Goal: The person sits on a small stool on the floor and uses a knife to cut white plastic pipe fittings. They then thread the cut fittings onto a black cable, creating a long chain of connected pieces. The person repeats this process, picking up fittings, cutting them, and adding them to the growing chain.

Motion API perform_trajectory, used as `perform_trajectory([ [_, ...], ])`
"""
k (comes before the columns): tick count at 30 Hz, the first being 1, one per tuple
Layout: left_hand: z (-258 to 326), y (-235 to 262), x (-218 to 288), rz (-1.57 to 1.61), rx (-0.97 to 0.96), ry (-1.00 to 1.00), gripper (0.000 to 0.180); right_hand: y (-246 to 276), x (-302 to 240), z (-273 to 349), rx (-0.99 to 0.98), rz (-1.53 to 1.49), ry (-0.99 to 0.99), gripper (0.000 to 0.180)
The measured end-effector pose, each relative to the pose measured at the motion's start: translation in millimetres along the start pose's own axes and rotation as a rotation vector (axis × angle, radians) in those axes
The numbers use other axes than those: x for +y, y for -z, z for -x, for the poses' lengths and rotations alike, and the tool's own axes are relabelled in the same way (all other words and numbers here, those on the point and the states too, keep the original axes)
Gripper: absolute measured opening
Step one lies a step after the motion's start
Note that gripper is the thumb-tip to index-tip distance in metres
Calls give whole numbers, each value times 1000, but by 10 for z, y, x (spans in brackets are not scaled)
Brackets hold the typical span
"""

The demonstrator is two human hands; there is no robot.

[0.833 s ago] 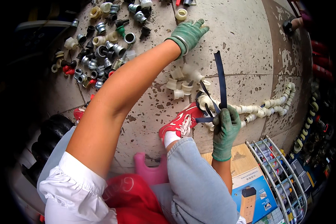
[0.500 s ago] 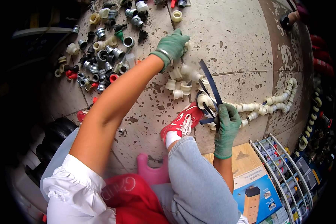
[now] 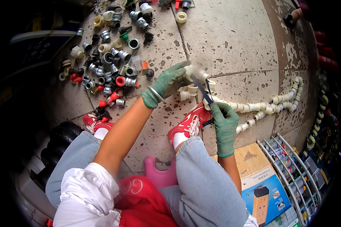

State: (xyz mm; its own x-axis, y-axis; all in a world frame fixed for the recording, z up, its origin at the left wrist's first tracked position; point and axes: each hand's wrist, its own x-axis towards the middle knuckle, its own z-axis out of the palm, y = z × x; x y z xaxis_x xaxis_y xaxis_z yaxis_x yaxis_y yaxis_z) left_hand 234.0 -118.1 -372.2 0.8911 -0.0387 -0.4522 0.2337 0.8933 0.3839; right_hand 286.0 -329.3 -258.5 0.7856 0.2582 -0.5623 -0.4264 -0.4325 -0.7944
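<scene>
My left hand [image 3: 169, 82], in a green glove, has its fingers closed on a cream plastic pipe fitting [image 3: 195, 71], blurred by motion. The fitting is at the upper end of a dark blue strap [image 3: 201, 87]; whether the strap passes through it I cannot make out. My gloved right hand [image 3: 224, 128] grips that strap lower down, beside my red shoe. A long string of cream fittings [image 3: 250, 107] runs away to the right on the floor and doubles back. A few loose cream fittings [image 3: 185, 94] lie below my left hand.
Metal, black, red and cream fittings [image 3: 113, 64] are heaped at left. One cream ring [image 3: 181, 17] lies apart at the top. A pink stool [image 3: 161, 173] is below me. At lower right are a blue box [image 3: 267, 200] and a wire rack [image 3: 291, 170].
My left hand has come down and right from the loose fittings, bringing a cream fitting to the strap's end. My right hand has shifted slightly left, and the strap now leans left.
</scene>
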Motion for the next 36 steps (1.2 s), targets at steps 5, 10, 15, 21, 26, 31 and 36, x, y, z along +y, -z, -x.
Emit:
perform_trajectory([
  [5, 98, -317, -56, -84, -28, -25, 64, -85, -11, -11, 3, -54, -13, 16],
  [10, 188, -307, -250, -90, -51, 105, 51, -107, 129, -47, 9, 58, 94, 22],
  [15, 296, -765, 64, -1537, -2, -725, 24, -179, -53, -3, 59, 30, 321, 42],
  [21, 326, -1082, 297, -1483, -66, -758, 21, -91, -184, 13, -316, -336, 13, 42],
  [26, -286, -764, 582, -956, 221, -311, 28, 24, -75, -51, -222, -78, -66, 14],
  [31, -1079, -102, 995, -2097, 568, -767, 39, 88, 24, -51, -113, -60, -115, 17],
  [36, -1271, 171, 1184, -2422, 260, -504, 43, 38, 84, -48, -6, -126, 18, 24],
])
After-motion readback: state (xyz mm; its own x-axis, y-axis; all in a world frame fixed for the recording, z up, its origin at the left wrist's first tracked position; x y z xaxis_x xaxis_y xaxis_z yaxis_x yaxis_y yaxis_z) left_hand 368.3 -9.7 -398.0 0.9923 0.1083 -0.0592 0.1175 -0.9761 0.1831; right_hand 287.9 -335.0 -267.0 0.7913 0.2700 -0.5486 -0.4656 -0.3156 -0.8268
